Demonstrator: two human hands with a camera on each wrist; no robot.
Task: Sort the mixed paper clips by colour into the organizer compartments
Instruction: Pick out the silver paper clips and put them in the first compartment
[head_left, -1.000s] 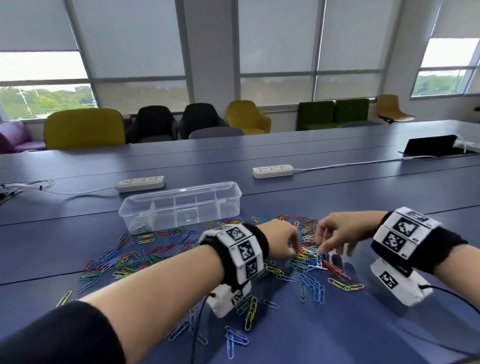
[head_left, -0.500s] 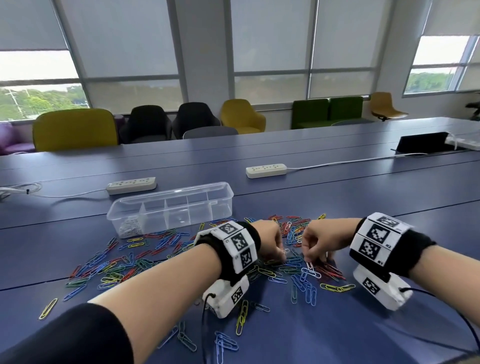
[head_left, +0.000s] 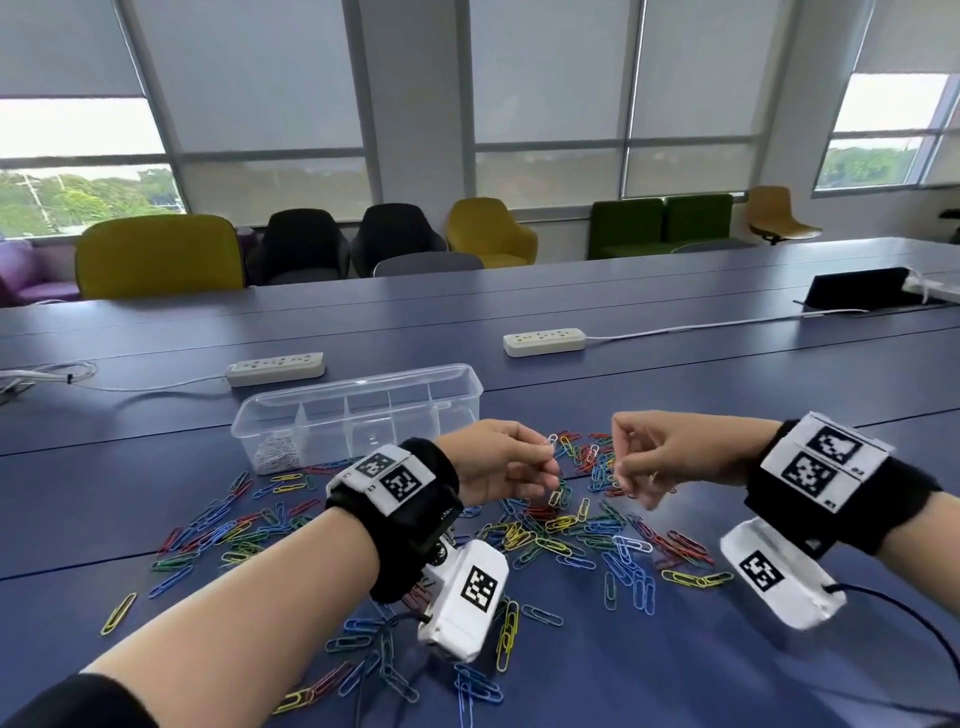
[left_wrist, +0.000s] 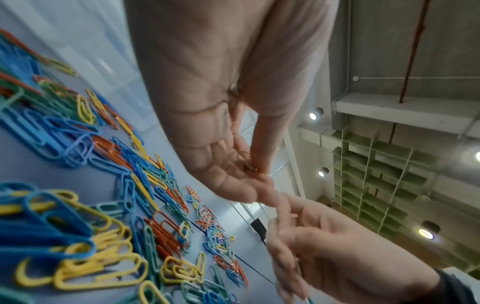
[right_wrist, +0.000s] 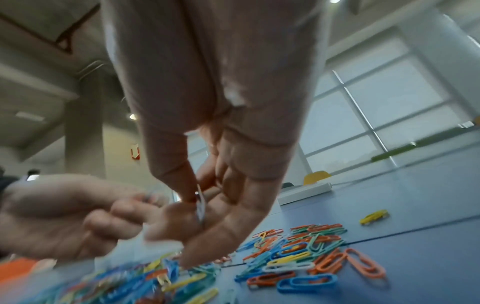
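The paper clips spread across the middle of my head view look smooth and plastic-coated, slightly shiny, on a table with a smooth, faintly glossy blue top. Above them, the organizer is clear glossy plastic. My wristbands at lower centre look like soft matt black cloth.

Long blue-purple table, seams running across top. Clear plastic organizer stands on it, pale clips heaped in left end compartment. Mixed paper clips scattered loose on surface just in front of organizer: blue, yellow, red/orange, green, some white. Stray yellow clip apart at left. Two white power strips behind organizer, cables trailing. Dark flat object far right, possibly a tablet.
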